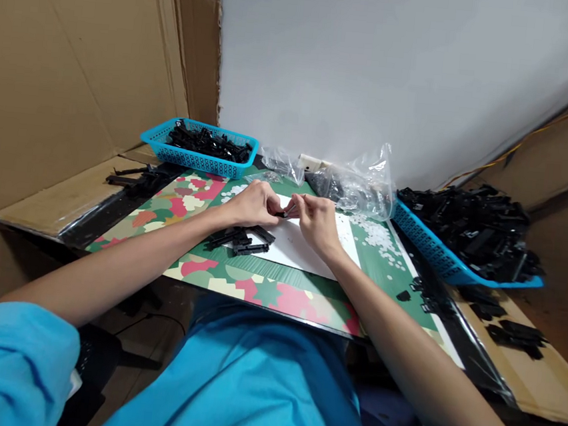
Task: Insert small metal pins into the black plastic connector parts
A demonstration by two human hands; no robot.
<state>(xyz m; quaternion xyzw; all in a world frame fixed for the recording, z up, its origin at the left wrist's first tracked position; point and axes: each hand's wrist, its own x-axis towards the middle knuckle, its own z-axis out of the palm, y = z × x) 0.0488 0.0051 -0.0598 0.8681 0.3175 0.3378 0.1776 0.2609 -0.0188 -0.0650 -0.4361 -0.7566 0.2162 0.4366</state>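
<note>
Over a white sheet (pixel 310 256) on the table, my two hands meet close together. My left hand (pixel 255 203) is closed on a small black plastic part (pixel 282 214), mostly hidden by the fingers. My right hand (pixel 317 221) pinches a pair of thin metal tweezers (pixel 290 208), their tips at the black part. Just below my left hand lies a small pile of black plastic parts (pixel 251 244), partly on the sheet. Small white discs (pixel 375 234) are scattered to the right of the sheet.
A blue basket (pixel 203 162) of black parts stands at the back left, and a fuller blue basket (pixel 426 243) at the right. Clear plastic bags (pixel 361 187) lie behind my hands. Loose black parts (pixel 516 336) rest on cardboard at the right. Cardboard walls (pixel 78 52) rise on the left.
</note>
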